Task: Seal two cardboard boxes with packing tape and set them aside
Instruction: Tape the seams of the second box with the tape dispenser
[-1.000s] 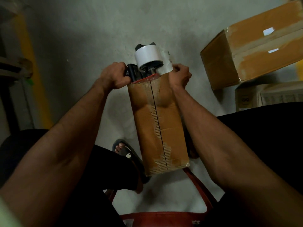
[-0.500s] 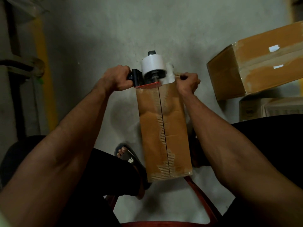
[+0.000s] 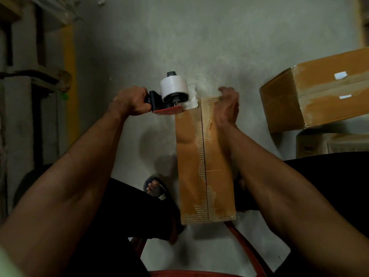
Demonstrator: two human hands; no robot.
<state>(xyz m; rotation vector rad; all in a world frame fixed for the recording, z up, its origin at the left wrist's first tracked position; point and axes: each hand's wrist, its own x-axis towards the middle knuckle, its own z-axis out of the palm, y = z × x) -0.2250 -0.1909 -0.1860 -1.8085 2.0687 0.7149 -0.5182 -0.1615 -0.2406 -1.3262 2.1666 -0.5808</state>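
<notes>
The narrow cardboard box (image 3: 205, 160) lies between the person's knees, long axis running near to far, the left hand (image 3: 129, 102) gripping the tape dispenser (image 3: 169, 96) at its far-left corner, the right hand (image 3: 227, 106) blurred, fingers apparently flat on its far end.

Three cardboard boxes (image 3: 205, 156) (image 3: 319, 92) (image 3: 331, 144), one tape dispenser (image 3: 169, 96), two hands (image 3: 129, 101) (image 3: 227, 108).
</notes>
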